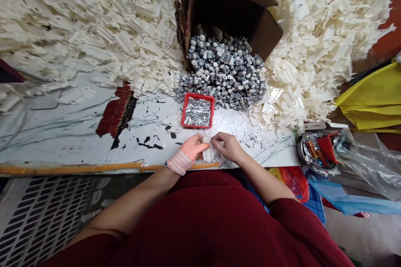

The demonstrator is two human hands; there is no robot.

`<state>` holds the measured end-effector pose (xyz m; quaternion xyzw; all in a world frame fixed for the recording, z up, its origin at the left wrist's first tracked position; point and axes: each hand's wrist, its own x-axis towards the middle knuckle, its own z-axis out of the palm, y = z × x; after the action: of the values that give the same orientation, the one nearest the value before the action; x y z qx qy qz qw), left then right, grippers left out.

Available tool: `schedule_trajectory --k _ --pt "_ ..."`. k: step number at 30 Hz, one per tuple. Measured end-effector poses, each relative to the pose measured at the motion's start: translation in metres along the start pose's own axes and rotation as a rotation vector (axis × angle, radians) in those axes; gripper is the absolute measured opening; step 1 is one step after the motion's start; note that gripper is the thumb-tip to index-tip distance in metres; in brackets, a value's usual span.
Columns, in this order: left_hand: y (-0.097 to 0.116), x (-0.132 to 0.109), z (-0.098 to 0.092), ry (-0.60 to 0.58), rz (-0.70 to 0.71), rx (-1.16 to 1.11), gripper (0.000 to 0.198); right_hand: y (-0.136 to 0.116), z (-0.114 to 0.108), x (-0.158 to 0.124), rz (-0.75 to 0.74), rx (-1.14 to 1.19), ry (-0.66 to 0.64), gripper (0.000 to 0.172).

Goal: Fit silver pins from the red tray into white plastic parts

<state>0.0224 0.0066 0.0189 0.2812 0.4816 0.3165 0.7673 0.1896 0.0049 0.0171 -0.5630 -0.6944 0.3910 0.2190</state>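
White plastic is what both hands are on. A small white plastic piece [208,154] stands up between them, near the front edge of a white board [59,133]. The left hand [188,154] wears a pink rubber glove [191,150] with a striped cuff [177,163]. The right hand [227,147] is bare. The two hands are close together, and the fingertips of both seem to pinch the piece from each side. It is hard to see just how they grip, because the fingers cover part of it.

Just ahead of the hands sits a small red tray [198,96] full of thin silver pins [197,112]. Past the tray, a big heap of grey metal nuts [222,71] spills out of a brown cardboard box [266,29] lying on its side. Big piles of white plastic parts [313,50] spread out on both sides of the box. The board has black spots and a torn red patch [115,110], and an orange strip [72,169] runs along its front edge. Off to the right are a round metal tin [313,152], a yellow cloth [369,96] and a clear plastic bag [372,167]. The person wears a dark red shirt [175,225].
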Motion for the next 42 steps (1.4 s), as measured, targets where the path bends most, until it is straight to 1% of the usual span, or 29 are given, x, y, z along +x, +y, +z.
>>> schedule_trajectory --k 2,3,4,5,6,7,8,9,11,14,16,17,19,20,22,23,24,25,28,32,34,36,38,40,42 --pt "-0.001 0.0 0.0 0.011 0.0 0.012 0.035 0.007 -0.008 0.003 -0.015 0.002 -0.068 0.016" --pt "-0.001 0.001 0.0 0.017 0.001 0.025 0.035 0.012 -0.015 0.006 -0.007 -0.03 -0.066 0.018" --pt "-0.001 0.001 0.0 0.026 0.003 0.041 0.034 0.019 -0.023 0.011 0.02 -0.104 -0.025 0.019" --pt "-0.001 0.001 0.0 0.036 0.008 0.058 0.033 0.026 -0.032 0.016 0.067 -0.22 0.055 0.021" --pt "0.0 0.002 0.001 0.049 0.015 0.07 0.033 0.033 -0.041 0.021 0.138 -0.379 0.172 0.022" --pt "0.001 0.001 0.002 0.056 0.018 0.078 0.032 0.041 -0.05 0.026 0.205 -0.534 0.26 0.023" --pt "0.003 0.001 0.003 0.054 0.016 0.082 0.032 0.049 -0.056 0.031 0.262 -0.664 0.298 0.023" --pt "0.004 0.001 0.004 0.046 0.01 0.082 0.031 0.056 -0.061 0.035 0.301 -0.766 0.3 0.024" --pt "0.006 0.0 0.006 0.028 -0.008 0.071 0.031 0.067 -0.066 0.041 0.33 -0.879 0.254 0.024" --pt "0.004 0.002 0.006 0.012 -0.022 0.051 0.033 0.075 -0.065 0.044 0.331 -0.909 0.247 0.023" --pt "0.0 0.005 0.004 0.003 -0.007 0.059 0.033 0.074 -0.063 0.044 0.33 -0.868 0.279 0.021" --pt "-0.002 0.007 0.003 0.004 0.008 0.078 0.033 0.071 -0.06 0.043 0.322 -0.81 0.295 0.02" --pt "-0.008 0.013 0.0 0.015 0.041 0.127 0.032 0.06 -0.053 0.039 0.267 -0.572 0.298 0.019" --pt "-0.01 0.015 -0.002 0.021 0.058 0.151 0.031 0.052 -0.047 0.035 0.213 -0.404 0.264 0.02" --pt "-0.013 0.018 -0.004 0.026 0.088 0.188 0.028 0.034 -0.033 0.027 0.086 -0.082 0.141 0.021" --pt "-0.014 0.019 -0.004 0.027 0.098 0.199 0.027 0.025 -0.026 0.022 0.036 0.014 0.082 0.02" --pt "-0.013 0.018 -0.004 0.029 0.105 0.208 0.026 0.017 -0.02 0.018 0.012 0.059 0.05 0.02" --pt "-0.012 0.017 -0.003 0.029 0.108 0.214 0.026 0.01 -0.015 0.014 0.006 0.068 0.037 0.019" --pt "-0.004 0.011 0.0 0.014 0.101 0.215 0.025 -0.003 -0.008 0.008 0.031 0.039 0.067 0.015" --pt "0.003 0.004 0.003 0.002 0.07 0.16 0.028 -0.006 -0.008 0.007 0.034 -0.004 0.09 0.013" --pt "0.004 0.003 0.004 -0.031 0.029 0.08 0.029 -0.006 -0.007 0.006 0.036 -0.039 0.092 0.012" --pt "0.004 0.002 0.003 -0.05 0.011 0.058 0.029 -0.006 -0.005 0.004 0.035 -0.038 0.093 0.013" --pt "0.002 0.002 0.002 -0.025 0.049 0.155 0.029 -0.005 -0.002 0.004 0.048 0.023 0.111 0.015" --pt "0.001 0.002 0.001 0.004 0.099 0.278 0.027 -0.004 -0.001 0.005 0.069 0.143 0.123 0.018" --pt "-0.001 0.003 0.001 0.008 0.131 0.328 0.026 -0.001 -0.001 0.007 0.092 0.269 0.118 0.02"
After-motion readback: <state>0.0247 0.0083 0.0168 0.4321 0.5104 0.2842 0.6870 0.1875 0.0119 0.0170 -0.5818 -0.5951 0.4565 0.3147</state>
